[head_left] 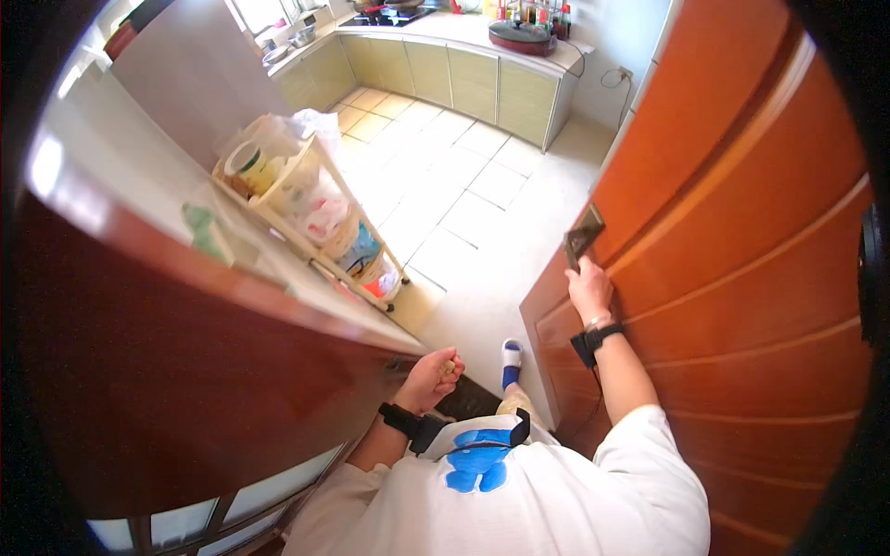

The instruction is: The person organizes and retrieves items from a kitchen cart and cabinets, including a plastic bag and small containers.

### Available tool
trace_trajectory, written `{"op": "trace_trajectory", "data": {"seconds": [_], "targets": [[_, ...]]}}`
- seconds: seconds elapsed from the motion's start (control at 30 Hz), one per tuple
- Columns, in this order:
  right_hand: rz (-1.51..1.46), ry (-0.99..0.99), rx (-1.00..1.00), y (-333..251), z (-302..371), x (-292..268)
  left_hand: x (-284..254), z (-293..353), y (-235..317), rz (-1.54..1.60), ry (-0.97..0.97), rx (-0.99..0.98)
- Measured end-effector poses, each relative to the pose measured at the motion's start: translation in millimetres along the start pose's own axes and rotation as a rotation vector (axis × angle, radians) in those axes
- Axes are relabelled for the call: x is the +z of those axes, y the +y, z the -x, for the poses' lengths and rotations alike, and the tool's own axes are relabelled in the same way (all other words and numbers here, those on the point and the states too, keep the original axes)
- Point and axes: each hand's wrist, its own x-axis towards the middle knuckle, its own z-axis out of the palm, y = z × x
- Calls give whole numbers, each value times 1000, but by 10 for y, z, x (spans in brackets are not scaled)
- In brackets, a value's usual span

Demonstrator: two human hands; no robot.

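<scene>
My right hand (pixel 590 289) is closed round the lower end of a dark metal door handle (pixel 583 237). That handle sits near the edge of a reddish-brown wooden door (pixel 732 250), which stands ajar on my right. My left hand (pixel 433 381) is curled into a fist in front of my body, beside the dark brown door frame on the left. Something small and pale shows between its fingers, too little of it to name. Black straps circle both wrists.
A beige wheeled rack (pixel 357 213) holding bags and containers stands left beyond the doorway. Farther back, green-fronted cabinets (pixel 426 74) carry a counter with a red lidded electric pan (pixel 522 37), bottles and a stove. My slippered foot (pixel 511 357) rests on the pale floor at the threshold.
</scene>
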Motion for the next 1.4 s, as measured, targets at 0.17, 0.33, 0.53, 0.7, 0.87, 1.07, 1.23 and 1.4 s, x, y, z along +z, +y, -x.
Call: {"op": "trace_trajectory", "data": {"seconds": [0.17, 0.33, 0.53, 0.7, 0.87, 1.07, 1.23, 1.4], "targets": [[-47, 63, 10, 376, -524, 25, 460, -715, 669, -41, 52, 16], [175, 85, 98, 755, -998, -416, 1062, -1488, 1214, -50, 16, 33], [402, 30, 238, 953, -1349, -603, 1141, -2114, 1797, 59, -71, 30], [527, -44, 336, 936, -1577, -730, 1160, -2588, 2508, 110, -151, 91], [665, -164, 476, 914, -1832, -733, 832, -3223, 3327, 204, -146, 104], [728, -379, 735, 1027, -1980, -650, 680, -3684, 4367, 278, -74, 87], [931, -728, 1073, 935, -2180, -420, 804, -4137, 5066, 223, -39, 59], [605, -727, 716, -787, -3240, -216, 703, -4170, 5605, 221, -19, 84]]}}
